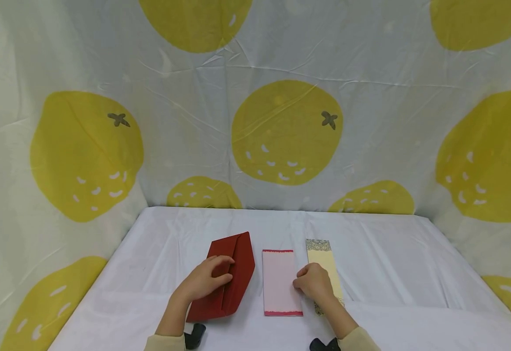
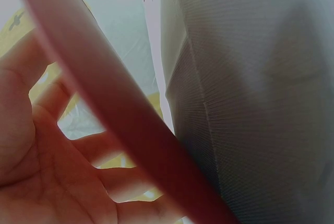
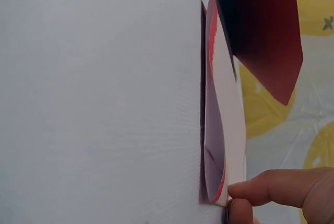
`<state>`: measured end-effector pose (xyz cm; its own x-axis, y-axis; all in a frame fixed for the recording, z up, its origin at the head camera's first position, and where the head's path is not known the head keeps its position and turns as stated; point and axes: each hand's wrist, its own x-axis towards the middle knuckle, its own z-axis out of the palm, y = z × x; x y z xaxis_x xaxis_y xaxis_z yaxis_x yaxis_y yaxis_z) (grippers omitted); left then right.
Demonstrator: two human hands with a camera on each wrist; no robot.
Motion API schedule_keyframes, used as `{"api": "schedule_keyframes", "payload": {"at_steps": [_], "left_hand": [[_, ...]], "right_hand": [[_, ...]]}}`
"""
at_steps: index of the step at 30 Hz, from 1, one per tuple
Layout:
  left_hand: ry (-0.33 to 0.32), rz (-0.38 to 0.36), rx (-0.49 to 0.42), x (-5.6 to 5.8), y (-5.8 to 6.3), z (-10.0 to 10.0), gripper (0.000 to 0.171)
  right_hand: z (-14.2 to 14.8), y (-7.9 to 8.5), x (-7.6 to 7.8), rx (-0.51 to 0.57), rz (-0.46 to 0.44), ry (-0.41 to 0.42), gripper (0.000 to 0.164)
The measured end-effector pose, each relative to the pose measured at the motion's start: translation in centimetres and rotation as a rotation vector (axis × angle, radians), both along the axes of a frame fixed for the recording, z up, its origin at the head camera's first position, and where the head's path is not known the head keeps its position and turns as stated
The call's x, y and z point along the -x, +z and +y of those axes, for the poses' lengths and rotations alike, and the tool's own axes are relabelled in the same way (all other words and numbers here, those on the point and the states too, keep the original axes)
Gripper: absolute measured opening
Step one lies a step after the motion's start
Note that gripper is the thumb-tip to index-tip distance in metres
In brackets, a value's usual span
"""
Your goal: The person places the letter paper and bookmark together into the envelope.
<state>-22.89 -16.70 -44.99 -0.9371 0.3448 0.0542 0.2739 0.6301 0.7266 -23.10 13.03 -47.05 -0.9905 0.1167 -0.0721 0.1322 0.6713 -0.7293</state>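
Although the red envelope (image 1: 241, 278) is up in the left hand (image 1: 203, 279), tilted over the worktop (image 1: 383, 273) left of its middle, the work looks only partway along: the pink packet (image 1: 279, 282) lies outside it, just to its right, and the cream card (image 1: 324, 258) beyond that is in neither hand's hold. Whether anything is inside the envelope cannot be told. Its long axis slants from near left to far right, and its flap side points right, toward the packet. The left hand's grip is loosely bent at the flap's edge, thumb and forefinger a little apart; it appears to have hold of the envelope, though how far the fingertips reach behind the paper is hidden. Next outward, the packet's long axis runs nearly straight from near to far, with red borders at both ends; the right wrist view shows its layers gaping at one end. The right hand (image 1: 316, 282) has its grip closed to a narrow pinch, thumb and forefinger on the packet's right edge. Partly behind that hand, the cream card also points away, its far end leaning slightly left, patterned bands at both ends. Behind the worktop hangs a pale curtain (image 1: 172, 122) printed with yellow fruit (image 1: 287, 141).
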Motion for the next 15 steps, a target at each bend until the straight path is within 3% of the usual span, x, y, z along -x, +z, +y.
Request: {"api": "schedule_keyframes", "payload": {"at_steps": [15], "left_hand": [[-0.009, 0.002, -0.004, -0.07, -0.01, -0.01, 0.033]], "right_hand": [[0.0, -0.35, -0.04, 0.041, -0.026, -0.01, 0.023]]}}
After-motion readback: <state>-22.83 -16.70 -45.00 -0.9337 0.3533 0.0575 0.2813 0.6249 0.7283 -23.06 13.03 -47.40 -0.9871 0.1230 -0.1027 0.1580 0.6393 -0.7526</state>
